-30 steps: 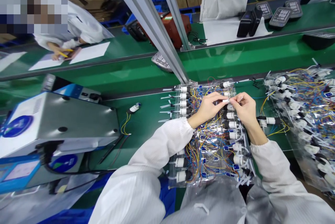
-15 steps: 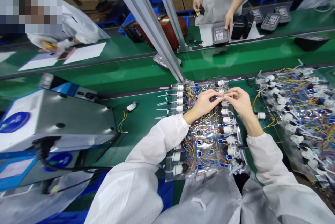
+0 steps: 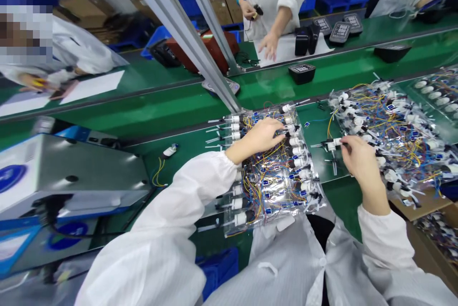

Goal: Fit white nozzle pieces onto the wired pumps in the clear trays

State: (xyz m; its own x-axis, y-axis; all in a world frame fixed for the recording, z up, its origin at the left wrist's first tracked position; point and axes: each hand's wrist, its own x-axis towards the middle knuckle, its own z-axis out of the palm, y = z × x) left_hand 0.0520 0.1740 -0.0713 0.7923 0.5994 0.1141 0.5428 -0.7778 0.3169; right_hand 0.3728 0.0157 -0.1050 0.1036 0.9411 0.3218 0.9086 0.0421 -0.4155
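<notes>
over the green conveyor belt (image 3: 315,122) i see my left hand (image 3: 257,137) spread on bagged wired pumps (image 3: 275,177), my right hand (image 3: 361,158) pinching a white pump fitting (image 3: 332,143), tiny blue labels (image 3: 265,182) unreadable

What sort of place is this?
Probably an electronics factory assembly line: green conveyor belts, clear bags of wired white-capped components, digital-display units, and staff in white smocks.

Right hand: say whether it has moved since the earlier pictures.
Yes. The right hand has moved rightward, off the clear pack of wired parts, and is now over the green belt beside it.
</notes>
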